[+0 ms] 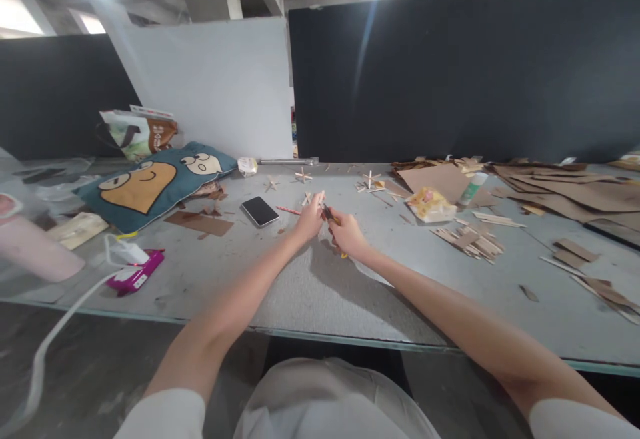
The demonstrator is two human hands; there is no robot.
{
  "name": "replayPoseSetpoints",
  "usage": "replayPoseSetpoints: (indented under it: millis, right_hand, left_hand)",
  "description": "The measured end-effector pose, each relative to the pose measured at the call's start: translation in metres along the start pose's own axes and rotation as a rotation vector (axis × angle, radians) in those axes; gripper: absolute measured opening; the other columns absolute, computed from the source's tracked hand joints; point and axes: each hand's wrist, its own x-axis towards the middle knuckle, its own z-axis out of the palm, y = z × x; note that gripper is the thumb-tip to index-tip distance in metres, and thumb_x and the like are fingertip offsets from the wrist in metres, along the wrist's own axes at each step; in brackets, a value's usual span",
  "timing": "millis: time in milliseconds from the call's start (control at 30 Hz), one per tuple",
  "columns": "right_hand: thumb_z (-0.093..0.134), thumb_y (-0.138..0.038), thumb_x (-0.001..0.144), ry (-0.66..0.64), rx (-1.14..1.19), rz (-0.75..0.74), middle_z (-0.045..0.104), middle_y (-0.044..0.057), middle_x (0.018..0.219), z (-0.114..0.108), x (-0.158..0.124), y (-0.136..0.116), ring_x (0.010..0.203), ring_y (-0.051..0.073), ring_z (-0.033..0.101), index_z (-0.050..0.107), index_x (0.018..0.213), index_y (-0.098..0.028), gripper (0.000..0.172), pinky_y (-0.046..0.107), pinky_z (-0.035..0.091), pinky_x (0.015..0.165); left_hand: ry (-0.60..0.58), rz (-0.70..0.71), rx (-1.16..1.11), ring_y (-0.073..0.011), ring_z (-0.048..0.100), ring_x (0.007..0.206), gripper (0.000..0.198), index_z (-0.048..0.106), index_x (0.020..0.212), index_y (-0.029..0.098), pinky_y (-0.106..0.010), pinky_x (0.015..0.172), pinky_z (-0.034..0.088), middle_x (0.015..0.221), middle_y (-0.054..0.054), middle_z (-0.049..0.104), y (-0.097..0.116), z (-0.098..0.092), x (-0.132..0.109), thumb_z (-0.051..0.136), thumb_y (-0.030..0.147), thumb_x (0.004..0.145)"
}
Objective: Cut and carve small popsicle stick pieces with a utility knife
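My left hand (312, 217) is closed in a pinch above the middle of the table, with a pale bit, apparently a wooden stick, showing at its fingertips. Close against it, my right hand (349, 234) is wrapped round a small tool (327, 213) with a dark front part. A yellow bit shows below that hand; fingers hide the rest, so the tool's exact kind is unclear. Just left of my left hand lies a red-and-white striped stick (289, 210). Behind the hands stand small crossed-stick pieces (303, 176), and another crossed-stick piece (370, 178) is farther right.
A phone (259, 212), a cushion (155, 182) and a purple power strip (137, 272) are on the left. To the right lie a yellow-and-white packet (430, 204), a glue stick (473, 189), loose wooden sticks (473, 242) and cardboard sheets (575, 189). Dark panels (450, 72) rise behind.
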Motion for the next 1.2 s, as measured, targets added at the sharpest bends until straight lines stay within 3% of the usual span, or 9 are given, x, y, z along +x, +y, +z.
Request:
replayPoseSetpoints:
  millis: [133,333,567,767,1000,1100,1200]
  right_hand:
    - [0.049,-0.02,0.089,-0.013,-0.026,0.011,0.042,-0.008,0.055,0.0,0.0,0.002,0.036,0.008,0.04,0.058,0.091,-0.021,0.01,0.016,0.03,0.038]
    - [0.046,-0.021,0.09,-0.003,-0.032,-0.03,0.046,-0.008,0.06,0.001,0.001,0.001,0.039,0.007,0.039,0.059,0.097,-0.021,0.014,0.017,0.03,0.042]
    - [0.047,-0.018,0.089,-0.013,-0.04,-0.017,0.042,-0.009,0.054,-0.001,0.003,0.006,0.036,0.007,0.039,0.058,0.09,-0.021,0.011,0.017,0.03,0.04]
    - [0.052,-0.018,0.09,-0.031,-0.035,0.002,0.044,-0.008,0.057,-0.004,0.004,0.003,0.035,0.007,0.042,0.059,0.092,-0.021,0.008,0.016,0.03,0.037]
    - [0.051,-0.02,0.091,-0.062,-0.023,0.037,0.043,-0.008,0.057,-0.008,0.002,-0.003,0.034,0.007,0.038,0.06,0.094,-0.021,0.01,0.016,0.029,0.035]
    - [0.051,-0.022,0.091,-0.059,-0.011,0.023,0.042,-0.008,0.058,-0.008,0.001,-0.004,0.036,0.006,0.036,0.059,0.092,-0.021,0.008,0.017,0.03,0.037]
    - [0.05,-0.021,0.091,-0.042,-0.001,-0.004,0.041,-0.008,0.058,-0.005,0.0,-0.002,0.038,0.006,0.036,0.059,0.093,-0.021,0.009,0.016,0.031,0.04]
  left_hand:
    - [-0.108,0.005,0.056,-0.025,0.071,0.081,0.059,0.059,0.141,0.016,-0.035,0.085,0.053,0.083,-0.008,0.074,-0.002,-0.005,-0.003,0.052,0.006,0.083]
    - [-0.033,-0.03,0.089,-0.0274,0.07,0.103,0.058,0.044,0.151,0.012,-0.04,0.092,0.053,0.118,-0.019,0.072,0.004,0.004,0.0,0.041,0.013,0.094]
    - [-0.153,-0.009,0.157,-0.0296,0.072,0.091,0.071,0.045,0.154,0.009,-0.04,0.089,0.053,0.09,-0.015,0.075,0.006,-0.004,-0.008,0.046,0.003,0.083]
    - [-0.152,0.011,0.189,-0.0286,0.071,0.094,0.073,0.044,0.155,0.01,-0.038,0.089,0.053,0.096,-0.015,0.076,0.006,-0.007,-0.006,0.042,0.001,0.082]
    - [-0.163,0.036,0.175,-0.0276,0.071,0.086,0.068,0.056,0.144,0.015,-0.039,0.09,0.053,0.087,-0.011,0.076,0.003,-0.012,-0.005,0.045,0.001,0.079]
    - [-0.109,0.021,0.145,-0.0273,0.072,0.096,0.066,0.05,0.149,0.014,-0.04,0.093,0.053,0.11,-0.016,0.076,0.003,-0.005,-0.003,0.043,0.005,0.084]
    - [-0.04,0.004,0.117,-0.0292,0.069,0.113,0.063,0.043,0.154,0.012,-0.042,0.099,0.052,0.14,-0.022,0.064,0.004,0.003,0.0,0.042,0.012,0.091]
